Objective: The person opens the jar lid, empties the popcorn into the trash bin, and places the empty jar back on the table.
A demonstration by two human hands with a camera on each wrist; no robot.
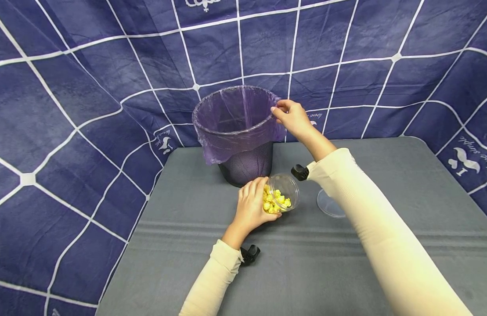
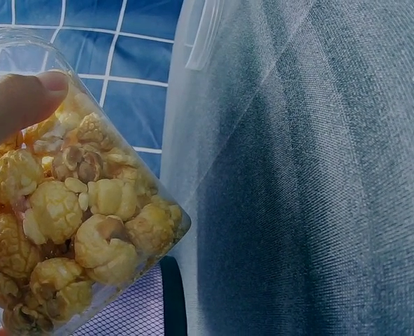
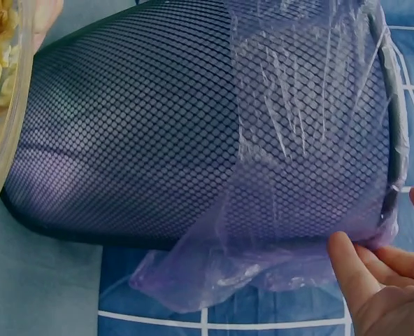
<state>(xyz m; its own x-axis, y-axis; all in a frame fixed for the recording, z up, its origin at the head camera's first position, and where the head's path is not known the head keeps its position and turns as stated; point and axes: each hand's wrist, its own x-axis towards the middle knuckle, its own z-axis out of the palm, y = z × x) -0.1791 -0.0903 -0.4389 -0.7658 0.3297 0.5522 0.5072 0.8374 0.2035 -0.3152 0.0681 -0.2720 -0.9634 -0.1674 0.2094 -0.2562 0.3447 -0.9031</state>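
Note:
My left hand (image 1: 251, 204) grips a clear plastic jar (image 1: 287, 189) of yellow popcorn (image 1: 272, 202). The jar is tilted over, its open mouth facing right, just in front of the trash bin (image 1: 249, 164). In the left wrist view, the thumb presses on the jar wall and caramel-coloured popcorn (image 2: 56, 210) shows through it. A purple bin liner (image 1: 235, 142) is folded over the bin's rim. At the rim's right side, my right hand (image 1: 294, 118) holds the liner-covered edge; in the right wrist view its fingers (image 3: 354, 269) touch the liner from outside.
A clear round lid (image 1: 330, 205) lies on the grey tabletop (image 1: 180, 237), right of the jar and partly behind the right sleeve (image 1: 369, 219). Blue cloth with white grid lines (image 1: 326, 39) hangs behind the bin and along both sides.

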